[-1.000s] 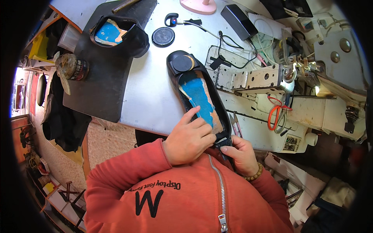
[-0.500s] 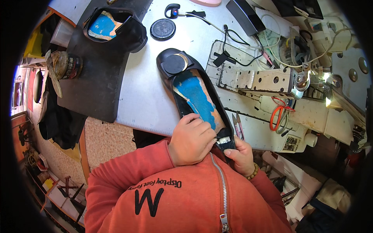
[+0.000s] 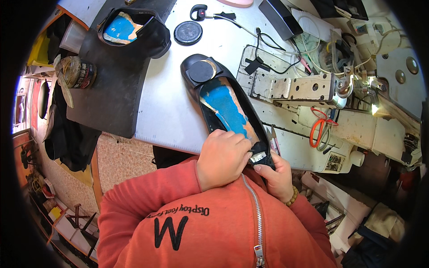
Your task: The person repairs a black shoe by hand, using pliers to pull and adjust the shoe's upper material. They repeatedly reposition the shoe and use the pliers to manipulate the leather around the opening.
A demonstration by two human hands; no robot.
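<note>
A black slip-on shoe [image 3: 256, 117] lies at a slant over the table's near edge, its toe pointing away from me. Its toe carries a black disc [image 3: 201, 71] with a gold rim, and the inner sole [image 3: 225, 105] shows blue and tan patches. My left hand [image 3: 225, 156] grips the heel end from the left, fingers curled over into the opening. On the other side, my right hand [image 3: 278, 176] pinches the heel's back, thumb on top. Between the hands a small white label [image 3: 258, 157] shows on the black heel lining. My left fingertips are partly hidden.
A second black shoe [image 3: 156, 38] rests on a dark mat [image 3: 114, 94] at the left, near a jar with a brush [image 3: 78, 73]. Right of my shoe stand a sewing machine [image 3: 308, 91], red-handled scissors [image 3: 318, 131] and small snips [image 3: 274, 138]. A round black lid [image 3: 188, 33] and cables lie beyond.
The black heel lining between my hands has shifted and bunched a little, with the label slightly lower. My right thumb has moved slightly up and left. Both hands keep their hold.
</note>
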